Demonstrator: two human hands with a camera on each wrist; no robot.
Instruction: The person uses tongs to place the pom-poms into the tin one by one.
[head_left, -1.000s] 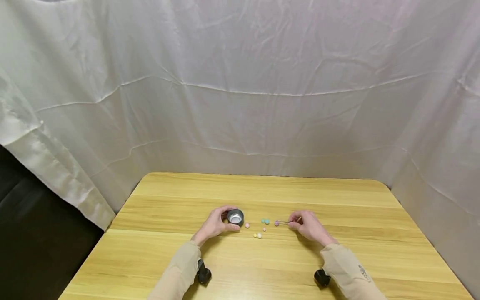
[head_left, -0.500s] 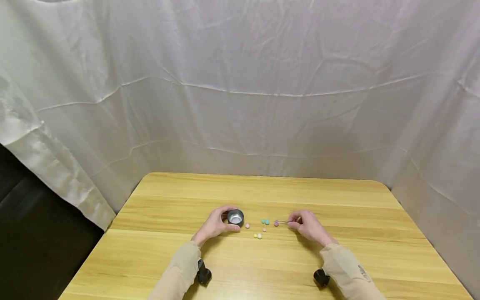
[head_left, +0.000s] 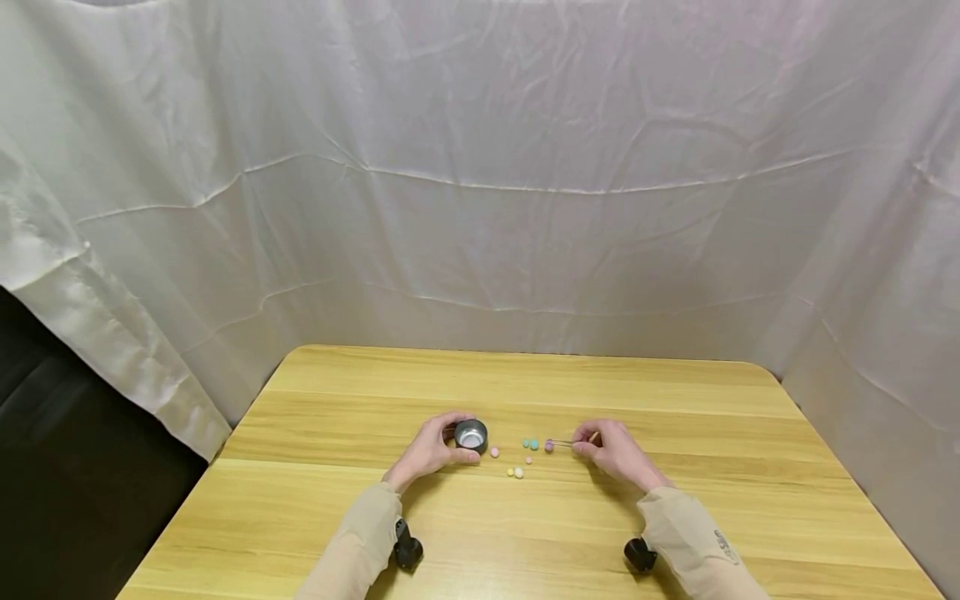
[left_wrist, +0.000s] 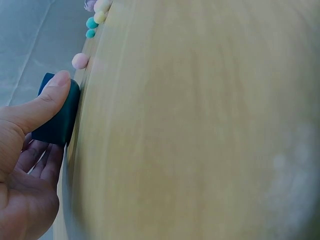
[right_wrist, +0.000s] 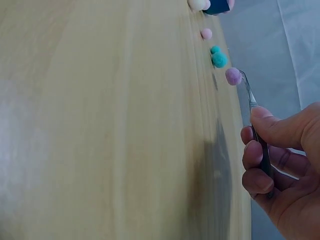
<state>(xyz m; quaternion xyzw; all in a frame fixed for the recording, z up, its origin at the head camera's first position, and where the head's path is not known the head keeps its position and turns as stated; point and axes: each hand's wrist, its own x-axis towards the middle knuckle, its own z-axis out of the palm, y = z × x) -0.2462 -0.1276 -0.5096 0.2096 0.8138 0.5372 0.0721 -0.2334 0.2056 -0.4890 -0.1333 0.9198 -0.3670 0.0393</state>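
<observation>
My left hand [head_left: 431, 450] grips a small dark round bowl [head_left: 471, 436] with a silvery inside, thumb at the near side and fingers round the far side. In the left wrist view, its dark wall [left_wrist: 59, 120] stands upright on the table under the thumb. Metal tweezers [right_wrist: 251, 97] are pinched between the thumb and fingers of my right hand [head_left: 613, 454]. At their tips is a purple pom-pom [right_wrist: 233, 76], its shadow falling on the wood beside it. Two teal pom-poms [head_left: 534, 445] lie just left of it.
Between bowl and tweezers lie a pink pom-pom [head_left: 494, 452], a smaller pink pom-pom [head_left: 528, 461], a yellow pom-pom [head_left: 511, 472] and a cream pom-pom [head_left: 519, 472]. The wooden table [head_left: 480, 533] is backed by a pale curtain [head_left: 480, 233].
My right hand has shifted slightly left, and the tweezers and purple pom-pom have come a little closer to the teal ones. My left hand and the bowl stay put.
</observation>
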